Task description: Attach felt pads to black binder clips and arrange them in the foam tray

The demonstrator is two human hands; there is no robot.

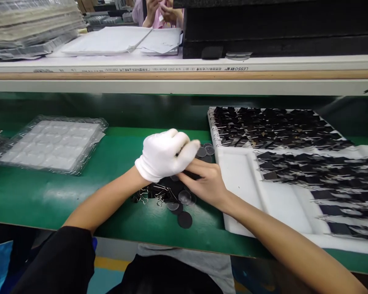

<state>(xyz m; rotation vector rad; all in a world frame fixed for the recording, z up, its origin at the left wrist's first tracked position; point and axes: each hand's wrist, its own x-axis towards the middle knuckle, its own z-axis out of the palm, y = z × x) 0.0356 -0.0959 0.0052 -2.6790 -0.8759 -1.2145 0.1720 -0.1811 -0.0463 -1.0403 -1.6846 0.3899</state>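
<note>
My left hand [167, 155], in a white glove, is closed with its fingers curled; a small dark bit shows at the curl, too little to name. My bare right hand [208, 181] meets it from the right, fingers pressed together and tips hidden behind the glove. Below both hands lie black binder clips [159, 192] with silver wire handles. Around them are several round discs, among them a black disc [185, 219] and a clear-looking disc [184, 197]. More discs [202, 152] lie just beyond my right hand.
On the right, a white tray [237, 175] carries rows of binder clips with black pieces [272, 126]. Clear plastic trays [52, 143] lie at left on the green table [110, 196]. A shelf edge [171, 86] crosses behind, with papers [107, 41] above and another person's hands [162, 12] beyond.
</note>
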